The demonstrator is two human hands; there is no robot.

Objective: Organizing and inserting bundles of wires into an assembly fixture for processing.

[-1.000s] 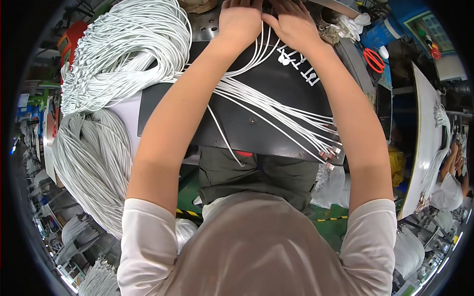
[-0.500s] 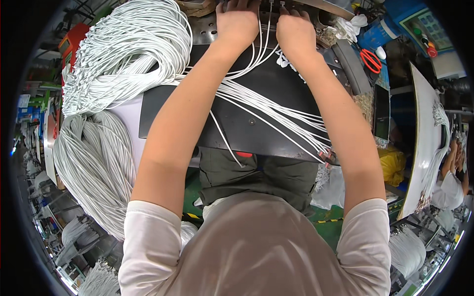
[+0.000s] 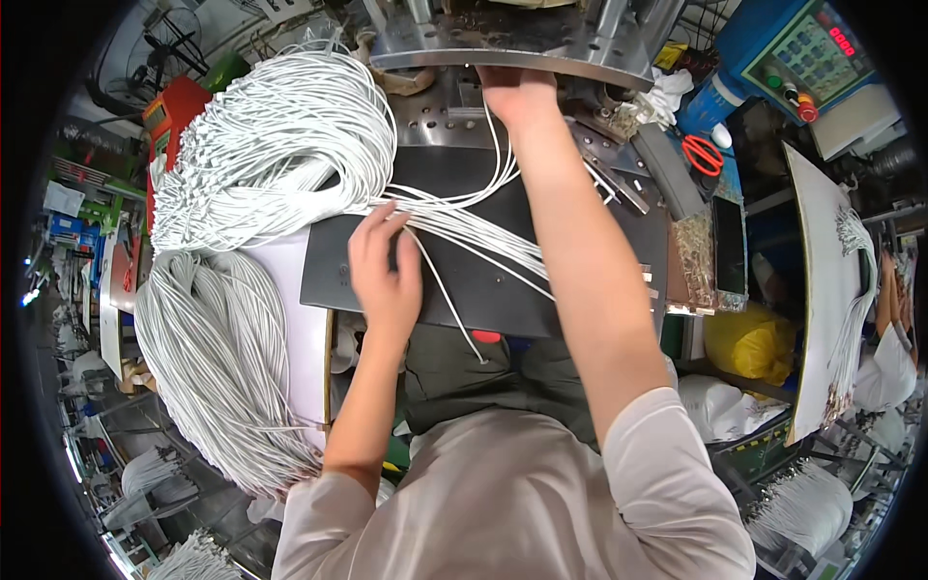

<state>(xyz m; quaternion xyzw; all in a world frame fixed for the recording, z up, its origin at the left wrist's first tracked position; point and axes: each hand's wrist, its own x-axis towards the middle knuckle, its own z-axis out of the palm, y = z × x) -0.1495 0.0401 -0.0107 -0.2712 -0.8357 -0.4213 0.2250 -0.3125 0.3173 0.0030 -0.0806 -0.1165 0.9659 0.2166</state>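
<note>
My left hand [image 3: 385, 263] is over the left part of a black work surface [image 3: 333, 256]. Its fingers are apart, with the tips beside a spread of white cables [image 3: 483, 230], and nothing shows in its grip. My right hand [image 3: 522, 97] reaches up under the metal plate [image 3: 512, 64] of a machine, which hides its fingertips. White cables rise past the work surface toward that hand; whether it holds their ends cannot be seen. One loose cable [image 3: 440, 290] hangs over the near edge of the surface.
To the left lie a large looped bundle of white cables [image 3: 280, 145] and a greyer bundle [image 3: 217, 358]. On the right are red-handled scissors [image 3: 703, 155], a dark phone-like slab [image 3: 730, 246], a control box [image 3: 812, 63] with a lit display, and a yellow bag [image 3: 749, 343].
My left hand has come back from the machine to the cables on the left. My right hand has shifted inward beneath the plate. The view has tilted upward, showing more of the machine.
</note>
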